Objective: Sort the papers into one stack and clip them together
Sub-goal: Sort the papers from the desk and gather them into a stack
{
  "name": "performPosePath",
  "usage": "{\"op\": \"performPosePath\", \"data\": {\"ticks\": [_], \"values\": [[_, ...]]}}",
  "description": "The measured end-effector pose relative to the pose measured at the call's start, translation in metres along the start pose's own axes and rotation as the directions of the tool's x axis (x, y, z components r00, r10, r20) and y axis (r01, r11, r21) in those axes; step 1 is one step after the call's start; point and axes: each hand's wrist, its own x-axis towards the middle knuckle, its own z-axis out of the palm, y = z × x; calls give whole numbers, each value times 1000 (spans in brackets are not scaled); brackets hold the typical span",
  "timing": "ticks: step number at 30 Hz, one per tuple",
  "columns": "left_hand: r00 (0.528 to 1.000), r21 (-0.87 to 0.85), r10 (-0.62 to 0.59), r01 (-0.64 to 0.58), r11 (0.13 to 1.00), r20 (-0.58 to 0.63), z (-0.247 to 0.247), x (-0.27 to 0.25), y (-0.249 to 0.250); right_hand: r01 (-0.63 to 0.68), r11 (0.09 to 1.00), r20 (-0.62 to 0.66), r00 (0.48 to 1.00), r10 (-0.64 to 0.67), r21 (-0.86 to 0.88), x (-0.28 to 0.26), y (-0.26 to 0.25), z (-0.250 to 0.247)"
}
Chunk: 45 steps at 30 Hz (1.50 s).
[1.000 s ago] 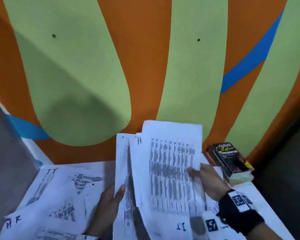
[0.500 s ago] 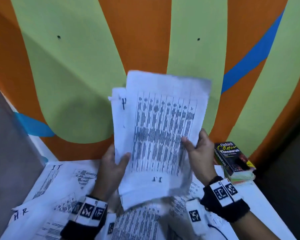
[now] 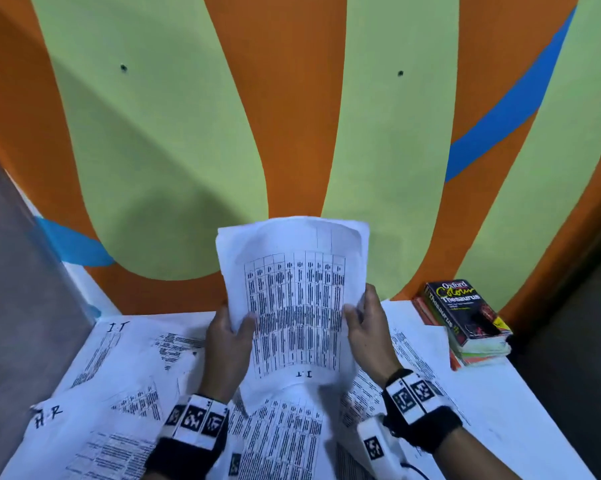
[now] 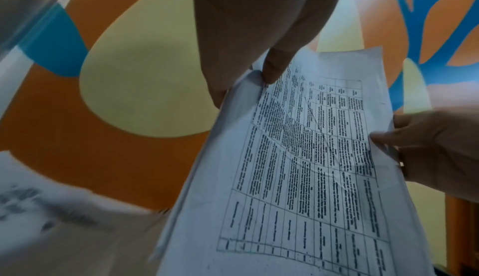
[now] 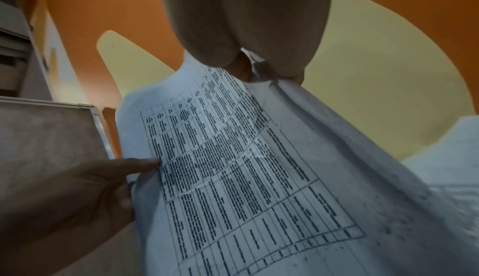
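Gripping the bundle of papers (image 3: 293,306) by its two side edges, I hold it upright above the table (image 3: 520,410), its printed grid facing me. My left hand (image 3: 228,344) pinches the left edge, thumb (image 4: 274,65) lying on the front sheet and the other fingers behind it. My right hand (image 3: 370,336) pinches the right edge the same way, thumb on the print, fingers curled round the back. The bundle is several sheets thick, and its edges fan apart slightly on the right in the right wrist view. The letters "IT" are handwritten near its lower edge. Beneath my wrists, loose sheets (image 3: 119,393) lie spread and overlapping across the white table, one marked "IT" at the far left, another "HR" near the front left corner. Well to my right, by the wall (image 3: 292,116), a thesaurus (image 3: 465,311) rests on top of a small pile of books (image 3: 484,355). Behind it all, the wall is painted orange, green and blue.
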Motion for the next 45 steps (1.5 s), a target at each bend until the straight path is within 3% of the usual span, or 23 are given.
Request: {"op": "performPosePath", "data": {"ticks": [5,10,13,16,19,23,26,28,30,34,40,42,45], "values": [[996,-21,74,-75,997,-52,-11,3,3,123,989,-44,992,-120,84,0,-19,-6],[985,-215,-145,163,963,99,-14,-3,-19,-33,999,24,999,32,26,-10,12,-2],[975,-197,-168,195,961,147,-13,-8,-21,-82,996,-6,997,82,26,-10,16,5],[989,-130,-123,133,983,83,-20,-4,-10,-19,1000,8,1000,19,12,-2,5,10],[994,-65,-91,87,994,-65,-44,6,-1,-90,992,101,990,98,-86,8,20,16],[963,35,-3,13,999,-271,-86,14,5,-150,832,332,868,369,-533,1,61,31],[925,105,6,36,994,-379,-114,12,4,-11,683,426,774,468,-731,-16,82,53],[907,115,-3,57,992,-421,-126,10,-2,114,565,440,756,484,-817,-29,90,69],[884,99,-29,85,991,-467,-135,6,-8,121,504,395,781,483,-855,-38,92,79],[864,95,-70,135,986,-498,-147,-2,-26,-27,641,387,776,497,-767,-30,90,72],[863,67,-117,171,983,-492,-149,-12,-28,50,711,528,706,472,-702,14,80,38],[873,65,-120,170,983,-472,-146,-13,-27,94,739,547,736,399,-667,38,77,24],[891,69,-119,166,984,-437,-140,-13,-23,94,676,367,889,273,-731,67,75,7]]}}
